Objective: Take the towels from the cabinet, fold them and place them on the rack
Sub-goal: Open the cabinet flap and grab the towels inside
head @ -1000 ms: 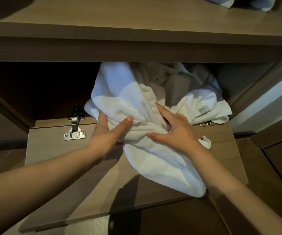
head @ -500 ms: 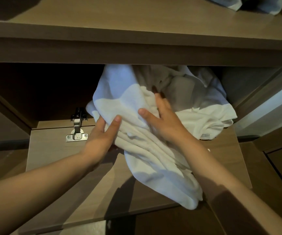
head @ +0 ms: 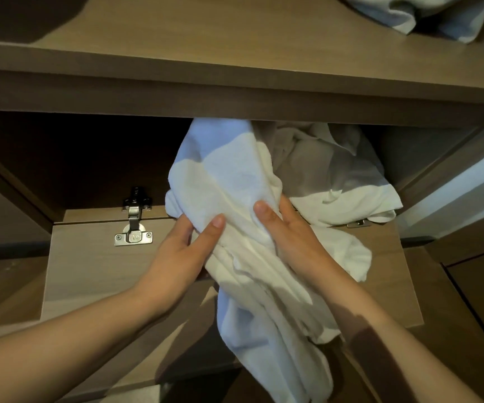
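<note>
A single head-worn camera (wide-angle) looks forward and down from close range into the open cabinet [head: 235, 106], its lowered door [head: 89, 271] at the near edge of view.

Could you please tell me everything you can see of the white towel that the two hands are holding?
The white towel looks like soft terry cloth, crumpled and bunched, not folded. Its upper end reaches into the open cabinet compartment; its lower end hangs past the front edge of the dropped-down door. The left hand grips it from the left, thumb on top, and the right hand holds it from the right. More white cloth lies behind it in the compartment, seemingly touching it.
</note>
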`<action>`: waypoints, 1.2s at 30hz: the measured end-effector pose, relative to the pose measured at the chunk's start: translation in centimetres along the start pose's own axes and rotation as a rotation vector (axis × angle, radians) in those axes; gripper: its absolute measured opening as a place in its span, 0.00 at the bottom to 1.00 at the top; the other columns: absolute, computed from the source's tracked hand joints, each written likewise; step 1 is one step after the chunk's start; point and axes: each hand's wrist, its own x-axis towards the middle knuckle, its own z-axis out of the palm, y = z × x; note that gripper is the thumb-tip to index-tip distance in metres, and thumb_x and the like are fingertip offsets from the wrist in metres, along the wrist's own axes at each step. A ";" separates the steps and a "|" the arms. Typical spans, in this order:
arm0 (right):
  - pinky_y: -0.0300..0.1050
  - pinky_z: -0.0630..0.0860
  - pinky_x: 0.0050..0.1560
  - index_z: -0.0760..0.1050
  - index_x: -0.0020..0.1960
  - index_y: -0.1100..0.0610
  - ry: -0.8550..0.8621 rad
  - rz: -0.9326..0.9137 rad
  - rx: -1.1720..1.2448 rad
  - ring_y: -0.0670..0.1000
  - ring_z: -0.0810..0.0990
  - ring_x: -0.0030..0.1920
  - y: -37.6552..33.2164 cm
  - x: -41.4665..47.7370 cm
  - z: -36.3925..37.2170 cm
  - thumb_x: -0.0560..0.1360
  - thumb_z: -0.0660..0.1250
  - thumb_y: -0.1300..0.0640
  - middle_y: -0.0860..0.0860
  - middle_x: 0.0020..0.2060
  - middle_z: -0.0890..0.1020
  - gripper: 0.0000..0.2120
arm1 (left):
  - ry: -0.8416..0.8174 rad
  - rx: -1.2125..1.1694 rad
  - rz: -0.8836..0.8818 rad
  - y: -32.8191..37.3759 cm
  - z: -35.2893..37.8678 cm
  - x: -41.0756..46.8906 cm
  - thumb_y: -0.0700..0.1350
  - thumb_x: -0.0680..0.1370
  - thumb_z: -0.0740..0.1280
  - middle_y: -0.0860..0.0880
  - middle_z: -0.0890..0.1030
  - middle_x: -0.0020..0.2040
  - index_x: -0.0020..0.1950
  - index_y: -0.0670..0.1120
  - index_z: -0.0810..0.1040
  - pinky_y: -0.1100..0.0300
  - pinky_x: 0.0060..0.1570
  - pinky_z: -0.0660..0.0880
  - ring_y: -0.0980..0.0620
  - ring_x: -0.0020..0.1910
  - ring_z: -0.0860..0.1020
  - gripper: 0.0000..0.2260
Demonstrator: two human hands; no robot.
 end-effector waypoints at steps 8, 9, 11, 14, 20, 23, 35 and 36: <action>0.24 0.73 0.49 0.72 0.62 0.32 0.019 -0.019 0.110 0.33 0.78 0.57 -2.2 -3.9 -0.4 0.73 0.65 0.33 0.32 0.58 0.80 0.18 | -0.073 -0.001 0.037 2.1 0.8 -2.9 0.63 0.71 0.69 0.53 0.82 0.58 0.60 0.61 0.76 0.47 0.51 0.80 0.50 0.56 0.82 0.19; 0.24 0.72 0.48 0.73 0.60 0.31 0.042 -0.021 0.107 0.33 0.78 0.56 -2.8 -4.2 -0.6 0.73 0.65 0.34 0.32 0.57 0.80 0.15 | -0.079 -0.009 0.047 2.7 1.0 -3.3 0.63 0.72 0.69 0.53 0.82 0.58 0.59 0.61 0.77 0.48 0.50 0.80 0.50 0.55 0.82 0.18; 0.29 0.74 0.50 0.74 0.57 0.30 0.073 -0.028 0.084 0.33 0.78 0.56 -4.0 -4.9 -1.2 0.73 0.63 0.34 0.32 0.56 0.81 0.13 | -0.101 -0.030 0.061 3.9 1.5 -4.0 0.61 0.74 0.69 0.53 0.83 0.57 0.59 0.61 0.77 0.49 0.50 0.80 0.50 0.55 0.82 0.15; 0.37 0.73 0.54 0.74 0.55 0.28 0.084 -0.019 0.058 0.33 0.78 0.55 -5.6 -6.0 -2.0 0.72 0.62 0.32 0.31 0.54 0.81 0.12 | -0.126 -0.075 0.069 5.7 2.2 -5.2 0.58 0.73 0.69 0.52 0.83 0.57 0.60 0.58 0.77 0.50 0.50 0.81 0.49 0.55 0.83 0.16; 0.21 0.71 0.36 0.71 0.42 0.19 0.102 0.024 0.021 0.25 0.76 0.45 -9.0 -9.2 -2.9 0.69 0.59 0.31 0.23 0.44 0.78 0.05 | -0.170 -0.087 0.100 8.0 3.6 -8.1 0.56 0.67 0.69 0.52 0.84 0.55 0.60 0.55 0.76 0.48 0.51 0.81 0.49 0.53 0.83 0.22; 0.21 0.72 0.39 0.73 0.45 0.21 0.117 0.004 0.038 0.28 0.78 0.48 -9.4 -10.8 -3.0 0.68 0.60 0.31 0.25 0.48 0.79 0.07 | -0.201 -0.072 0.116 8.9 3.8 -9.4 0.54 0.69 0.68 0.52 0.84 0.55 0.62 0.52 0.75 0.54 0.46 0.82 0.50 0.52 0.83 0.22; 0.40 0.75 0.46 0.74 0.61 0.32 0.282 -0.107 0.087 0.37 0.83 0.49 -14.9 -16.7 -7.4 0.69 0.61 0.30 0.33 0.52 0.82 0.22 | -0.229 0.061 0.264 15.8 8.0 -14.2 0.59 0.68 0.67 0.59 0.84 0.52 0.57 0.58 0.76 0.54 0.52 0.78 0.57 0.52 0.82 0.19; 0.41 0.76 0.48 0.74 0.59 0.32 0.290 -0.112 0.089 0.38 0.83 0.49 -15.9 -16.7 -7.9 0.71 0.61 0.32 0.34 0.51 0.83 0.18 | -0.227 0.067 0.276 16.9 8.4 -14.2 0.57 0.70 0.67 0.58 0.84 0.53 0.58 0.57 0.76 0.52 0.56 0.77 0.56 0.53 0.82 0.17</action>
